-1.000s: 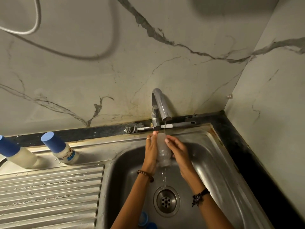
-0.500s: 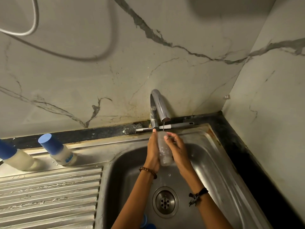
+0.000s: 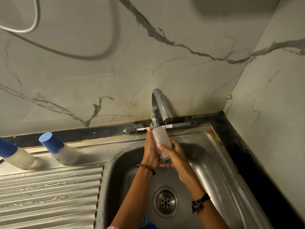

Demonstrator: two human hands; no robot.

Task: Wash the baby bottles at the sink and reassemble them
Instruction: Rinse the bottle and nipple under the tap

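Observation:
A clear, soapy baby bottle body [image 3: 160, 141] is held upright over the steel sink [image 3: 214, 171], its open mouth under a thin stream from the tap [image 3: 160, 104]. My left hand [image 3: 151, 149] grips its left side, fingertips near the rim. My right hand [image 3: 173, 152] wraps its lower right part. Two capped bottles stand on the drainboard: a blue-capped bottle [image 3: 60, 150] and another blue-capped bottle [image 3: 14, 154] at the left edge. Blue parts [image 3: 145, 220] lie at the sink's near side, partly hidden by my left arm.
A bottle brush [image 3: 132, 129] lies on the ledge behind the tap. The drain [image 3: 165, 202] sits in the basin's middle. The ribbed drainboard [image 3: 49, 195] spreads to the left. Marble walls close in behind and on the right. A hose [image 3: 33, 22] hangs at upper left.
The bottle has risen closer to the spout. My right hand has slid from the bottle's upper part down to its lower part. Water no longer pours from the bottle's base.

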